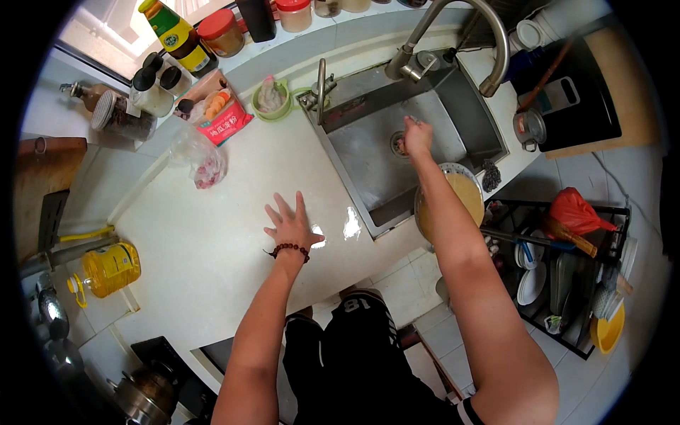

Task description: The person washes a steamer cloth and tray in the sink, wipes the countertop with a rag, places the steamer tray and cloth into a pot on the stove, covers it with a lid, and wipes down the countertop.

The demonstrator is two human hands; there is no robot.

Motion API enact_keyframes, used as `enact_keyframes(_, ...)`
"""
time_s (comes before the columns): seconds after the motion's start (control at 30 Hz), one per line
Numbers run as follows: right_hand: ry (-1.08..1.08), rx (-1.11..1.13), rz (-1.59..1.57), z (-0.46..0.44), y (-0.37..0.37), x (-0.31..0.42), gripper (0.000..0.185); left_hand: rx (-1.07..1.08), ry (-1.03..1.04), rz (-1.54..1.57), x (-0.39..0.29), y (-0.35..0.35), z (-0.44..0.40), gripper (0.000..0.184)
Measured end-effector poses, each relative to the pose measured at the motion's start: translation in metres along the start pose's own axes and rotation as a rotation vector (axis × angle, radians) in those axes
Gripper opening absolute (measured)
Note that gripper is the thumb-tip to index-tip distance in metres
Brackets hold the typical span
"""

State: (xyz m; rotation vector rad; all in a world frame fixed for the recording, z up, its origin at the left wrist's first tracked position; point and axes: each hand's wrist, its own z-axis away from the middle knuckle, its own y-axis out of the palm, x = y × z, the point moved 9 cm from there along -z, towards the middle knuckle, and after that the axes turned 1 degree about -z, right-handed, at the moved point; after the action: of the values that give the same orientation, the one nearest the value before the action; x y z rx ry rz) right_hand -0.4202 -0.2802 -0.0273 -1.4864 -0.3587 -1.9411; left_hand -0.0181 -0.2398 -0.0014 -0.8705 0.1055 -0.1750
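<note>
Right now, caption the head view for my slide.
Left hand spread over the pale counter, right hand over the sink.

Head-worn cam, pretty close in, looks forward and steeply down, super wide: shorts [350,354] near, countertop [177,258] left, sink [368,173] far and to the right.

- red packet [225,126]: "地瓜淀粉" in white;
- black shorts [354,361]: "18" in white near the hem;
- labels on sauce bottle [177,37] and oil jug [112,270]: too small to read
</note>
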Motion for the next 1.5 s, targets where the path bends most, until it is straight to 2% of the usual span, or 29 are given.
enact_keyframes(0.1,0.117,0.048,-0.017,0.017,-0.002,-0.004,0.029,-0.027,0.013,0.014,-0.001,-0.004,0.002,0.128)
enact_keyframes(0.13,0.124,0.055,-0.011,0.032,-0.003,-0.005,0.029,-0.045,0.021,0.047,-0.003,-0.011,0.007,0.120)
enact_keyframes(0.2,-0.399,0.392,0.406,0.085,0.030,0.029,0.028,-0.068,0.013,0.079,0.010,-0.014,0.014,0.112)
enact_keyframes(0.27,-0.301,0.513,0.334,0.137,0.035,0.016,0.028,-0.165,0.170,0.311,0.021,-0.004,0.009,0.091)
enact_keyframes(0.3,-0.283,0.563,0.376,0.165,0.037,0.014,0.029,-0.318,0.302,0.482,0.030,-0.004,0.012,0.078)
enact_keyframes(0.33,-0.257,0.613,0.419,0.192,0.038,0.008,0.030,-0.329,0.297,0.480,0.035,-0.003,0.022,0.078)
enact_keyframes(0.4,-0.518,0.622,0.401,0.244,0.046,0.015,0.034,-0.221,0.374,0.713,0.036,0.013,0.053,0.075)
enact_keyframes(0.47,-0.432,0.780,0.352,0.301,0.063,0.029,0.034,-0.108,0.346,1.131,0.038,0.044,0.082,0.085)
enact_keyframes(0.5,-0.416,0.767,0.304,0.327,0.069,0.036,0.036,-0.020,0.300,1.281,0.040,0.045,0.104,0.089)
enact_keyframes(0.53,-0.424,0.804,0.286,0.352,0.078,0.041,0.036,-0.060,0.338,1.430,0.045,0.049,0.118,0.078)
enact_keyframes(0.6,-0.370,0.799,0.223,0.387,0.084,0.048,0.033,0.094,0.351,1.575,0.062,0.069,0.139,0.052)
enact_keyframes(0.63,-0.384,0.809,0.218,0.406,0.089,0.045,0.033,0.074,0.354,1.576,0.079,0.079,0.147,0.052)
enact_keyframes(0.7,-0.387,0.693,0.318,0.431,0.093,0.035,0.031,0.165,0.298,1.757,0.107,0.099,0.160,0.021)
enact_keyframes(0.73,-0.404,0.702,0.322,0.447,0.101,0.034,0.031,0.148,0.306,1.767,0.126,0.100,0.163,0.021)
enact_keyframes(0.8,-0.277,0.593,0.446,0.469,0.106,0.016,0.032,-0.166,0.286,1.783,0.192,0.095,0.175,0.012)
enact_keyframes(0.83,-0.293,0.577,0.462,0.482,0.115,0.008,0.037,-0.208,0.184,1.924,0.229,0.099,0.182,0.016)
enact_keyframes(0.93,-0.214,0.743,0.349,0.541,0.156,-0.023,0.039,-0.349,0.242,1.860,0.322,0.089,0.212,0.017)
enact_keyframes(0.97,-0.205,0.816,0.364,0.564,0.174,-0.034,0.032,-0.349,0.247,1.870,0.348,0.087,0.222,0.017)
enact_keyframes(1.03,-0.118,0.860,0.347,0.616,0.210,-0.038,0.029,-0.466,0.036,1.789,0.415,0.094,0.244,0.016)
enact_keyframes(1.07,-0.028,0.904,0.317,0.643,0.230,-0.044,0.027,-0.461,0.035,1.795,0.443,0.103,0.246,0.016)
enact_keyframes(1.17,-0.103,0.908,0.293,0.700,0.283,-0.090,0.030,-0.693,0.010,1.577,0.535,0.122,0.259,0.015)
enact_keyframes(1.2,-0.160,0.907,0.279,0.719,0.298,-0.099,0.030,-0.681,0.012,1.578,0.553,0.125,0.262,0.015)
enact_keyframes(1.27,0.061,0.912,0.263,0.754,0.322,-0.132,0.030,-0.778,-0.129,1.463,0.594,0.127,0.275,0.023)
enact_keyframes(1.3,0.122,0.898,0.237,0.765,0.330,-0.147,0.034,-0.767,-0.130,1.463,0.604,0.131,0.273,0.023)
enact_keyframes(1.37,0.171,0.886,0.259,0.772,0.338,-0.180,0.035,-0.717,-0.289,1.252,0.626,0.140,0.267,0.026)
enact_keyframes(1.4,0.211,0.874,0.280,0.776,0.340,-0.190,0.037,-0.713,-0.290,1.249,0.629,0.144,0.262,0.026)
enact_keyframes(1.43,0.220,0.873,0.283,0.780,0.336,-0.196,0.037,-0.782,-0.207,1.005,0.621,0.137,0.261,0.029)
enact_keyframes(1.47,0.016,0.868,0.456,0.777,0.328,-0.190,0.037,-0.839,-0.122,0.761,0.608,0.132,0.263,0.032)
enact_keyframes(1.5,-0.198,0.855,0.626,0.772,0.323,-0.178,0.038,-0.642,-0.119,0.727,0.595,0.149,0.257,0.048)
